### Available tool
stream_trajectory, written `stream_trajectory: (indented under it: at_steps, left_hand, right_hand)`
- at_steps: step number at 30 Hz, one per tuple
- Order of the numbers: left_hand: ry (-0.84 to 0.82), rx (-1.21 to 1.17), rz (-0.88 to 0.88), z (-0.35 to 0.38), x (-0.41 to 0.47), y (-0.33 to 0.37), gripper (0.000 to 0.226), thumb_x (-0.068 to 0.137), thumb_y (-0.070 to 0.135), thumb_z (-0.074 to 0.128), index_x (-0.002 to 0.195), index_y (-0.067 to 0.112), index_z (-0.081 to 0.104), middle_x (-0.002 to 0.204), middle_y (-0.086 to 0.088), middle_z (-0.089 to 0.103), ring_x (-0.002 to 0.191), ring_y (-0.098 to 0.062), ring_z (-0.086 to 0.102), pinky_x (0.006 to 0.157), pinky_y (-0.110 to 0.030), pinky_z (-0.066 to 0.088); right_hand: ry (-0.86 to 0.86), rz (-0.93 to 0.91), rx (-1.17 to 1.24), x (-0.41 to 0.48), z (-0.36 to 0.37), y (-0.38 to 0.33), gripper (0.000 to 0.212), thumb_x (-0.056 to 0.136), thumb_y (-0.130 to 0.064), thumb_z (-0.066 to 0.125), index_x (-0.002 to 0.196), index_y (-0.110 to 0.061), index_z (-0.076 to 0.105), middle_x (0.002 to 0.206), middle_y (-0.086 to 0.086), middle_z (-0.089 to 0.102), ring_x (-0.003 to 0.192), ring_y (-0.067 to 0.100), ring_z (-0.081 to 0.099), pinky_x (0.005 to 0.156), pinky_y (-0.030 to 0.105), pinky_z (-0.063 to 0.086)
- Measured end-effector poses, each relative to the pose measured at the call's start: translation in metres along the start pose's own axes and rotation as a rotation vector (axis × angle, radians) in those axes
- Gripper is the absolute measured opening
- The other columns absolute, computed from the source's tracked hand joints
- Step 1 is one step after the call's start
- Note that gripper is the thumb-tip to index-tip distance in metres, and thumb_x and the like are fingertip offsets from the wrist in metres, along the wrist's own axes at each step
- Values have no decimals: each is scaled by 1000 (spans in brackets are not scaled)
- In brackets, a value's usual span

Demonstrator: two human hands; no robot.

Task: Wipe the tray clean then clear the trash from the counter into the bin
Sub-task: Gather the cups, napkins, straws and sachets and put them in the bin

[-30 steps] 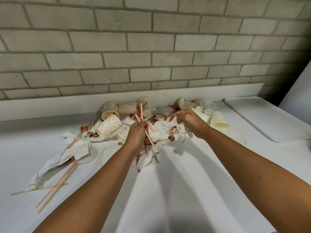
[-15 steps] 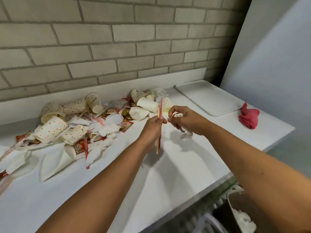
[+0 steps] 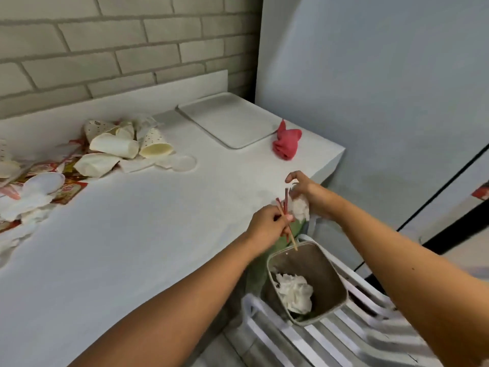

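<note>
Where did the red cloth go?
The red cloth lies crumpled on the counter at the far right of the head view, right beside the tray's near right corner, beyond both hands.

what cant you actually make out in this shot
Head view only:
- Trash pile: cut off by the left edge, full extent unknown.
- Bin bottom: hidden under the crumpled paper.
- Wrappers: print too blurred to read.
- Right hand: what the white wad in its grip is, unclear.
- Left hand: straw count blurred.
</note>
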State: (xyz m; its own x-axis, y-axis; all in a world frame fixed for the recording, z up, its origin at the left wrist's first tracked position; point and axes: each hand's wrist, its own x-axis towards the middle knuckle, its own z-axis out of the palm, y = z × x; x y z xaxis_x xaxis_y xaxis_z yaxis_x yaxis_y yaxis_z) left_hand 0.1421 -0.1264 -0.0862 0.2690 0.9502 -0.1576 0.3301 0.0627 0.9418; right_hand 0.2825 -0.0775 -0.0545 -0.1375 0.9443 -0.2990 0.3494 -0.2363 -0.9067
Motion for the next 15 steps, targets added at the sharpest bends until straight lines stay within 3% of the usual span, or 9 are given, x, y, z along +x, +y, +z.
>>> stream_trajectory:
  at_steps: [3, 6, 9, 10, 13, 15]
  left_hand:
    - [-60, 125, -43, 34, 6, -28, 22, 92, 17, 55, 89, -1, 66, 82, -13, 66, 81, -24, 63, 86, -39, 50]
    - [-70, 177, -118, 54, 9, -54, 21, 93, 16, 54, 93, -1, 67, 86, -8, 62, 85, -19, 61, 76, -25, 44]
    - [-74, 218, -177, 67, 12, -73, 16, 93, 12, 53, 93, 5, 67, 87, -5, 60, 83, -15, 56, 74, -20, 40]
    - [-78, 228, -193, 70, 13, -78, 17, 92, 11, 53, 99, 4, 67, 88, -8, 62, 83, -15, 57, 77, -22, 43]
    - [-72, 280, -223, 74, 15, -84, 27, 92, 10, 54, 117, 7, 61, 105, -15, 66, 93, -24, 62, 80, -23, 44]
    - [-50, 298, -224, 71, 17, -82, 31, 92, 10, 52, 123, 6, 57, 115, -15, 64, 105, -26, 61, 87, -24, 44]
  right_hand:
    - [-57, 139, -256, -8, -19, 47, 51, 58, -9, 50, 107, -19, 41, 92, 15, 46, 81, 26, 45, 64, 34, 37]
    - [-52, 239, -399, -10, -26, 89, 42, 77, -1, 56, 115, -16, 44, 114, 14, 49, 99, 29, 50, 82, 35, 44]
    - [-44, 227, -460, -10, -26, 119, 33, 80, 1, 58, 103, -19, 46, 107, 10, 47, 91, 24, 48, 68, 26, 43]
    - [-55, 223, -462, -9, -26, 127, 36, 79, 0, 60, 106, -19, 47, 110, 10, 47, 93, 23, 49, 70, 27, 45]
    - [-122, 220, -538, -6, -26, 139, 57, 77, -8, 68, 129, -16, 45, 127, 14, 46, 111, 25, 51, 94, 37, 47]
    - [-162, 240, -546, -3, -25, 138, 63, 77, -9, 68, 134, -17, 42, 123, 18, 52, 103, 27, 56, 92, 45, 50]
